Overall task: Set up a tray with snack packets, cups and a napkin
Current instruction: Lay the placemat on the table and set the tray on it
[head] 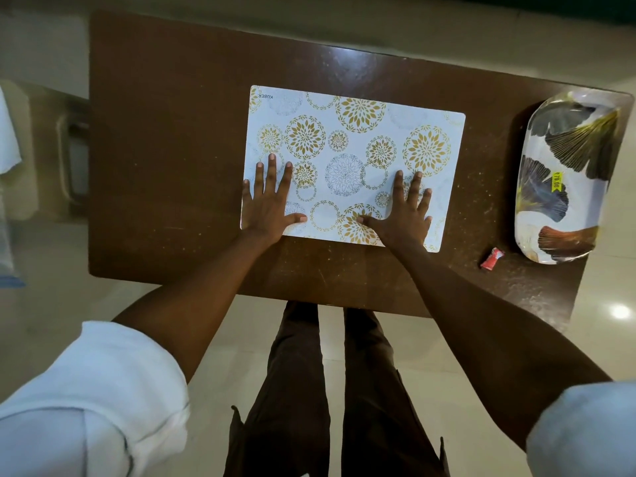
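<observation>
Here, one brown table [172, 166] is seen from above, and on it one white mat [351, 132] with gold flower rings is laid flat near the middle. One oval tray [581, 187] with a leaf pattern and a yellow sticker is placed at the right end of the table, well apart from the mat; nothing is seen inside it. One small red packet [492, 258] is lying on the table just beside the near end of the tray. Two hands are counted. The left hand [266, 204] is spread wide, palm down, and pressed on the near left part of the mat. The right hand [404, 215] is spread in the same way on the near right part. Nothing is grasped by either hand.
</observation>
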Demonstrator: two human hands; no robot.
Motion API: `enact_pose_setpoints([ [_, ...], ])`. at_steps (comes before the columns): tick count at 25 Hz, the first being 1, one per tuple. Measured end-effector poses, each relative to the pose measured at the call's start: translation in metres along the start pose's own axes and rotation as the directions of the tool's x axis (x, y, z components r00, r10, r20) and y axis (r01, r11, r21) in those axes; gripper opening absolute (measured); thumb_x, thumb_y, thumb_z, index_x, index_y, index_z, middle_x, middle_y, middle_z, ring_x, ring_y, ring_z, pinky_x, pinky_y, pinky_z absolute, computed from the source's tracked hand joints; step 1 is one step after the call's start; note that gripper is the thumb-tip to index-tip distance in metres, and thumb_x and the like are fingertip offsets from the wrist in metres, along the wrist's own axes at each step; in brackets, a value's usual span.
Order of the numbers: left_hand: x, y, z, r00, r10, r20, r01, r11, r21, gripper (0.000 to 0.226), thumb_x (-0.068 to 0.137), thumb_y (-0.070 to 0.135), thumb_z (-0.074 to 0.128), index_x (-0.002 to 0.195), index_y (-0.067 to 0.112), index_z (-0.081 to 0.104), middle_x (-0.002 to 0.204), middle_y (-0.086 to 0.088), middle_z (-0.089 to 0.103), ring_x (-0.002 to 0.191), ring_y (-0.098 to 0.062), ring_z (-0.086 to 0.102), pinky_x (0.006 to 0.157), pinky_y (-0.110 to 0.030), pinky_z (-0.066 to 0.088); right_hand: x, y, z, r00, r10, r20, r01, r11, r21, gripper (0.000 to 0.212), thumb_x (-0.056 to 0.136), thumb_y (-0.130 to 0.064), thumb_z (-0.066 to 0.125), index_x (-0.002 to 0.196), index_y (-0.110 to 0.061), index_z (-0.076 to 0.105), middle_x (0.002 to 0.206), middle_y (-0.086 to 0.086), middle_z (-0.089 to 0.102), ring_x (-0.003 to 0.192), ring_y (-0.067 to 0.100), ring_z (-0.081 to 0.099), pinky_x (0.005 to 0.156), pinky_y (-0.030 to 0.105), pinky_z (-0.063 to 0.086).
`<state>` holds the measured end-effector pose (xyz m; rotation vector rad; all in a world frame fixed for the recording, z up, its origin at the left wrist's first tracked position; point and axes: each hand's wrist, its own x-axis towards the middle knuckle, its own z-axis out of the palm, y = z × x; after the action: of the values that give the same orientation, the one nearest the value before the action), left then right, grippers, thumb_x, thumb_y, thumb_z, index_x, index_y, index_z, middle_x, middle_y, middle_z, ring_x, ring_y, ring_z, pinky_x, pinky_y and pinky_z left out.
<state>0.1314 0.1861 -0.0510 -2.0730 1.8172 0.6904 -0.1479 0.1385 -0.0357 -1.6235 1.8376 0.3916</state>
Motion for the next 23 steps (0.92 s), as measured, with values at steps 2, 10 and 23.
enact_pose_setpoints([
  [2, -0.003, 0.001, 0.001, 1.000, -0.009, 0.010, 0.009, 1.000, -0.003, 0.119, 0.080, 0.083, 0.054, 0.163, 0.027, -0.011, 0.172, -0.010, -0.015, 0.160, -0.038, -0.005, 0.126, -0.062, 0.014, 0.000, 0.000, 0.000, 1.000, -0.003, 0.003, 0.003, 1.000, -0.005, 0.132, 0.067, -0.089, 0.062, 0.162, -0.036, -0.013, 0.171, 0.000, -0.022, 0.158, 0.040, -0.012, 0.117, 0.075, 0.019],
  [10, -0.012, 0.001, -0.001, 0.999, -0.025, 0.034, 0.025, 1.000, -0.006, 0.118, 0.081, 0.082, 0.052, 0.163, 0.027, -0.012, 0.172, -0.010, -0.017, 0.160, -0.037, -0.007, 0.126, -0.062, 0.015, -0.004, -0.001, 0.002, 1.000, 0.006, 0.000, -0.006, 1.000, -0.008, 0.133, 0.067, -0.087, 0.065, 0.162, -0.036, -0.013, 0.171, 0.001, -0.022, 0.158, 0.041, -0.011, 0.116, 0.075, 0.022],
  [23, -0.023, 0.000, 0.006, 0.998, -0.032, 0.048, 0.031, 0.999, 0.006, 0.118, 0.082, 0.080, 0.055, 0.163, 0.027, -0.013, 0.171, -0.010, -0.019, 0.160, -0.037, -0.009, 0.126, -0.062, 0.015, -0.019, 0.003, 0.012, 1.000, 0.005, 0.006, -0.005, 1.000, -0.005, 0.134, 0.067, -0.086, 0.067, 0.162, -0.035, -0.013, 0.171, 0.001, -0.023, 0.158, 0.040, -0.012, 0.117, 0.075, 0.022],
])
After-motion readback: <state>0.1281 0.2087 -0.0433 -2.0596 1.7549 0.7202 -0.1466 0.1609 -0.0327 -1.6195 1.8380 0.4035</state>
